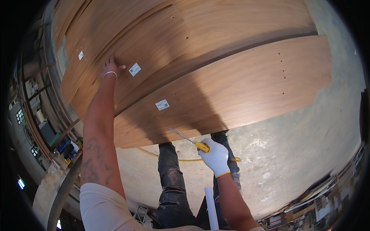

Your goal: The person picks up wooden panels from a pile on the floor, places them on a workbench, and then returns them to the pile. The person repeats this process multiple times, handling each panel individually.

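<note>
Fingers of the gloved right hand [216,156] are clamping a yellow-handled screwdriver [189,140] below the wooden panel [231,88], while the left hand [111,68] is lying flat on it, fingers spread.

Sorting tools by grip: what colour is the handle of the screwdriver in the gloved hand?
Yellow, with a dark band near the shaft: screwdriver in the right hand, head view.

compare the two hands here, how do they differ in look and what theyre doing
The left hand is bare, with a thin bracelet at the wrist; the right hand wears a white glove. The left hand is stretched far out, flat on a wood panel; the right hand stays close to the body, gripping a yellow-handled screwdriver. The screwdriver's tip points toward the nearest panel.
</note>
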`<state>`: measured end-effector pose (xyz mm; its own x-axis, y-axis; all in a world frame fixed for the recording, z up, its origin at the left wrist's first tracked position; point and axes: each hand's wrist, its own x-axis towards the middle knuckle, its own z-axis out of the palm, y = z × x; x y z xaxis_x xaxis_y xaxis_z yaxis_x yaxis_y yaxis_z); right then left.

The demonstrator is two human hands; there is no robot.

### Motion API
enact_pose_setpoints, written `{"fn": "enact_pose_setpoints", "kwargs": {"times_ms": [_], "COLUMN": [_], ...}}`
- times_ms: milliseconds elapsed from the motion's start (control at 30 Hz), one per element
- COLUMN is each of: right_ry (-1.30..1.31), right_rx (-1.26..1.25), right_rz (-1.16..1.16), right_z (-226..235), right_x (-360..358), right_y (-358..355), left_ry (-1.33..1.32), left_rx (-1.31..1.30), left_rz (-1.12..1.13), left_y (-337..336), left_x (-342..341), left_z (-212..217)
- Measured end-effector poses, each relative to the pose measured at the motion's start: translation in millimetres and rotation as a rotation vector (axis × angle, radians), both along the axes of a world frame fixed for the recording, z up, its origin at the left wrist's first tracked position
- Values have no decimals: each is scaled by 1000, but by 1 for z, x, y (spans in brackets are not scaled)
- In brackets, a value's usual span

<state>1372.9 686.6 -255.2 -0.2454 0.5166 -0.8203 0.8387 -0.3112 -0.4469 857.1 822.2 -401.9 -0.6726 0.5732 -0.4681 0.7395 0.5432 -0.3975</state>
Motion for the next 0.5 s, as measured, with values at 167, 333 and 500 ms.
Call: {"fn": "enact_pose_setpoints", "kwargs": {"times_ms": [167,333,500], "right_ry": [-70,11,-33], "right_rx": [4,58,50], "right_rz": [89,13,57], "right_z": [2,-7,-13], "right_x": [-19,-32,-49], "right_y": [-1,-18,-30], "left_ry": [-39,-210,-192], "left_rx": [-13,425,354], "left_rz": [246,489,843], "left_y": [-49,-151,-195], "left_x": [-25,-81,-45], "left_z": [-5,-55,-31]}}
